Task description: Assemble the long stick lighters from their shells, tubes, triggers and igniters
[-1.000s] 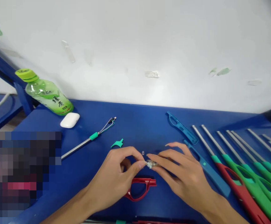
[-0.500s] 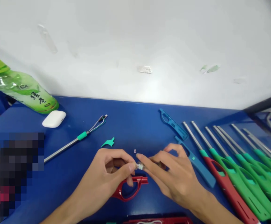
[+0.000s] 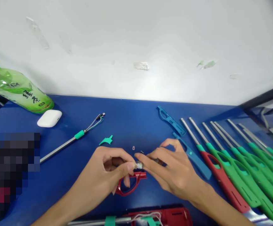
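Observation:
Between my two hands is a small clear and whitish lighter part [image 3: 139,165], mostly covered by fingers. My left hand [image 3: 110,169] pinches its left end with thumb and forefinger. The fingers of my right hand [image 3: 174,171] close on its other end from the right. Just below lies a red lighter handle shell [image 3: 141,175] with a finger loop, partly behind my left fingers. Beyond the fingertips are a tiny pale piece [image 3: 133,147] and a thin sliver [image 3: 142,152]. A green trigger [image 3: 107,140] rests past my left hand.
Several long-necked lighters [image 3: 235,179] lie in a row at the right, beside blue handle shells [image 3: 172,121]. A metal lighter tube with wires [image 3: 63,147], a white case [image 3: 49,118] and a green tea bottle [image 3: 25,91] are left. An opened red lighter [image 3: 176,215] lies nearest me.
The view has tilted down and turned slightly right, showing more of the opened red lighter. The thin sliver now shows by my right fingertips. Both hands keep nearly the same grip.

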Tool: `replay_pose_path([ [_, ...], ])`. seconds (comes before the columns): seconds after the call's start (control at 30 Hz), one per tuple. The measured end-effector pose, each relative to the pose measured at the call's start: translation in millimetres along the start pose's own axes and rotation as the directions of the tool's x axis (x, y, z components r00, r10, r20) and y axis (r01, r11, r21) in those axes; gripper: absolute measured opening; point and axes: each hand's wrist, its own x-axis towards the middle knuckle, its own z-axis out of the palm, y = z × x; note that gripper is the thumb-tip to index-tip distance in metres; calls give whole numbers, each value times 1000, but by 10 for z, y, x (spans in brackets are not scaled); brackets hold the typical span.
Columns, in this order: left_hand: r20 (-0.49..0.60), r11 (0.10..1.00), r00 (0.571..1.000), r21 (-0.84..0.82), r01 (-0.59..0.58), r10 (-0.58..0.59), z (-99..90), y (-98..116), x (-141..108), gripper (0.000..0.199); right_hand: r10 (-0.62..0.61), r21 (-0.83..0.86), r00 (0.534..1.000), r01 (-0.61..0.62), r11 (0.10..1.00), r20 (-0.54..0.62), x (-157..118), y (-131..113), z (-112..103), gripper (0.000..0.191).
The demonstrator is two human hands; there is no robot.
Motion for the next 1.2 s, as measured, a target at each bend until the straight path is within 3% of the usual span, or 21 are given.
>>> replay_pose_path([
  [0.13, -72, 977, 993, 201, -73, 89, 18, 90, -17, 27, -12, -52, 1000, 11, 999, -23, 47, 28, -150, 18],
  [0.2, -133, 911, 967, 383, -154, 219, 74, 93, -94, 29, 74, -20, 996, -75, 997, -46, 45, -6, -302, 20],
  [0.27, -126, 786, 920, 570, -239, 371, 162, 33, -222, 27, 193, 36, 980, -191, 981, -57, -19, -92, -487, 17],
  [0.33, -45, 630, 876, 712, -310, 481, 273, -95, -367, 19, 288, 75, 957, -284, 956, -46, -167, -223, -661, 8],
  [0.43, 108, 342, 735, 834, -434, 670, 451, -345, -526, 25, 405, 71, 914, -405, 912, 14, -509, -447, -819, 10],
  [0.5, 210, 231, 720, 857, -462, 661, 552, -485, -575, 35, 495, 72, 865, -500, 863, 83, -743, -585, -839, 16],
  [0.6, 296, 152, 755, 874, -461, 586, 629, -610, -607, 42, 578, 59, 806, -588, 807, 130, -975, -744, -776, 24],
  [0.7, 327, 62, 722, 889, -454, 610, 602, -681, -645, 36, 547, 104, 811, -574, 812, 205, -1024, -805, -670, 22],
  [0.77, 284, 65, 692, 900, -432, 664, 549, -737, -680, 31, 485, 147, 846, -521, 841, 223, -990, -785, -605, 16],
  [0.87, 204, 109, 679, 915, -387, 705, 468, -851, -738, 30, 378, 136, 904, -408, 903, 201, -921, -706, -532, 29],
  [1.0, 192, 100, 697, 930, -355, 691, 435, -980, -819, 33, 262, 124, 936, -297, 947, 236, -867, -611, -456, 32],
  [1.2, 105, 232, 730, 909, -346, 675, 541, -1001, -857, 34, 73, -30, 986, -69, 997, 150, -830, -556, -359, 35],
])
